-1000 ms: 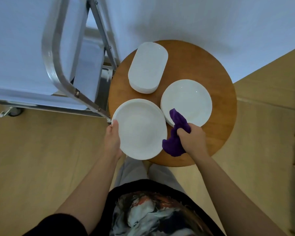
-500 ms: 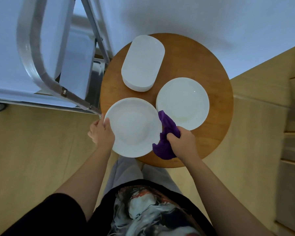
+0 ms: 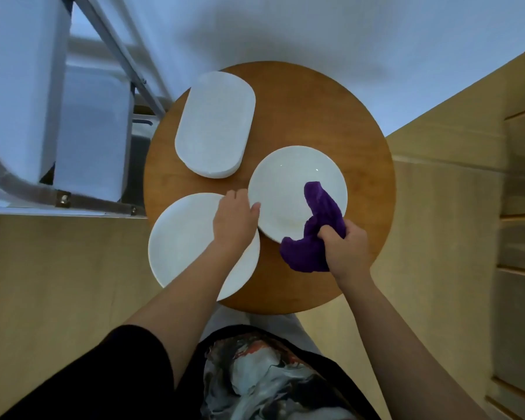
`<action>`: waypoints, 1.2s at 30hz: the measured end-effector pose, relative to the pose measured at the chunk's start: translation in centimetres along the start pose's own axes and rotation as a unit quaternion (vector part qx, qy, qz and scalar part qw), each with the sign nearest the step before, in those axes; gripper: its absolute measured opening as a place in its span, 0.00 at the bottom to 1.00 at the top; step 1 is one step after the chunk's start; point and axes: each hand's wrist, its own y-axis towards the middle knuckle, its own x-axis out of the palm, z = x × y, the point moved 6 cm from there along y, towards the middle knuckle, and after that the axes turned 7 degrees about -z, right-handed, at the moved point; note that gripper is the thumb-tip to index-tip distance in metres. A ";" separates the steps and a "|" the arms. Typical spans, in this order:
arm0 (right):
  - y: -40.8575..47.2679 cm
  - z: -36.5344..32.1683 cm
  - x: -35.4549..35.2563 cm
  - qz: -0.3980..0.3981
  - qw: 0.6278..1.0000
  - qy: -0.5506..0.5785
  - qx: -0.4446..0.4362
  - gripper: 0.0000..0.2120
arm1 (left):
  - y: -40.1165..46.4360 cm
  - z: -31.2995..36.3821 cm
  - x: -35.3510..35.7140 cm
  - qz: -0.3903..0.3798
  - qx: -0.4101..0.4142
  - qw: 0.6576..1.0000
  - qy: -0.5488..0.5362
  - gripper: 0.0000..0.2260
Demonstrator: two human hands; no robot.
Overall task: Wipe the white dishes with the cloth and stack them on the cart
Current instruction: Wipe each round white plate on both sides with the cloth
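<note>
On the round wooden surface (image 3: 331, 116) the right hand (image 3: 347, 251) bunches the purple cloth (image 3: 315, 231) in curled fingers; the cloth lies across the near right rim of the far round plate (image 3: 288, 183), hiding that edge. The left hand (image 3: 235, 218) grips this plate's left rim, thumb on top, the other fingers hidden beneath. Its forearm covers part of the near round plate (image 3: 182, 237), just left of the far plate. The oblong dish (image 3: 214, 128) sits beyond. The cart (image 3: 22, 183) is cut off at the frame's edge.
</note>
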 end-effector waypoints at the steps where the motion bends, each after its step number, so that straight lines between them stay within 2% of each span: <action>1: 0.3 0.1 -0.5 0.002 1.000 0.005 0.001 0.10 | 0.9 0.6 0.2 -0.012 -0.006 1.000 0.025 0.13; 6: 1.2 0.9 -2.4 0.007 0.999 0.031 0.008 0.08 | 4.3 0.6 0.4 -0.073 -0.065 0.993 0.071 0.12; 10: 1.8 1.4 -3.0 -0.007 0.999 0.030 0.017 0.06 | 5.3 0.6 0.5 -0.107 -0.035 0.990 0.079 0.08; 13: 2.1 1.5 -3.3 -0.008 0.999 0.038 0.014 0.07 | 5.2 0.4 0.1 -0.088 -0.011 0.996 -0.011 0.08; 15: 2.2 1.5 -3.7 -0.006 0.999 0.044 0.012 0.07 | 4.9 0.3 -0.4 -0.061 -0.033 0.991 -0.112 0.09; 17: 2.4 1.4 -4.0 -0.005 0.999 0.051 0.013 0.07 | 4.5 0.2 -0.3 -0.049 -0.089 0.966 -0.238 0.09; 19: 2.5 1.5 -4.3 -0.001 0.998 0.061 0.013 0.09 | 3.8 0.6 0.4 -0.064 -0.144 0.926 -0.344 0.06; 20: 2.5 1.5 -4.5 0.001 0.998 0.066 0.016 0.10 | 3.5 1.0 0.9 -0.077 -0.155 0.912 -0.373 0.08; 24: 2.1 2.1 -5.1 0.011 0.994 0.095 0.052 0.09 | 2.2 2.3 1.6 -0.105 -0.156 0.886 -0.425 0.15; 28: 1.2 2.3 -5.8 0.023 0.985 0.147 0.089 0.09 | 0.9 2.8 1.1 -0.097 -0.163 0.864 -0.467 0.13; 33: -0.6 -0.6 -5.9 -0.053 0.987 0.149 0.024 0.11 | -1.5 4.1 0.1 -0.100 -0.135 0.823 -0.543 0.15; 36: -1.2 -3.3 -5.0 -0.121 0.981 0.153 0.015 0.06 | -3.5 5.5 -1.6 -0.080 -0.154 0.799 -0.575 0.18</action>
